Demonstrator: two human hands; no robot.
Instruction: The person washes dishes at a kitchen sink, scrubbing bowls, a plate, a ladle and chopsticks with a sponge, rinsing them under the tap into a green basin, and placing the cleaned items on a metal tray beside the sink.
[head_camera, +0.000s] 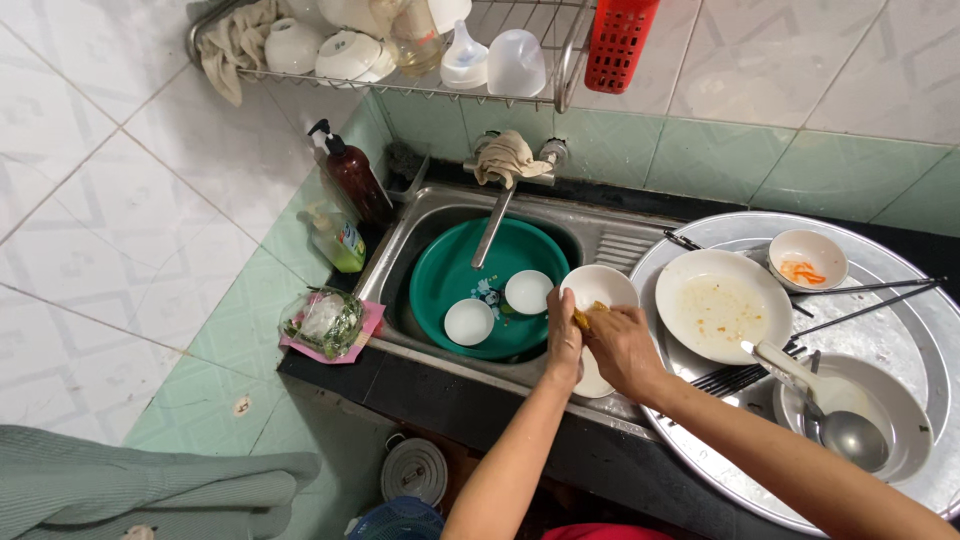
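Only a few packaged things were around: a dark brown pump bottle (354, 180) stood in the corner left of the sink, a smaller yellow-green squeeze bottle (336, 240) with a colourful label sat just in front, and a clear plastic bag (325, 322) lay on a pink wrapper nearer the counter edge.

Two bowls (498, 307) in basin (450, 260), tray (900, 250) right.

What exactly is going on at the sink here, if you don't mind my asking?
A person is washing dishes by hand. The left hand steadies a white bowl at the sink's edge while the right hand rubs it with a yellow sponge. Two small white bowls sit in the green basin under the tap. A dirty plate waits on the metal tray.
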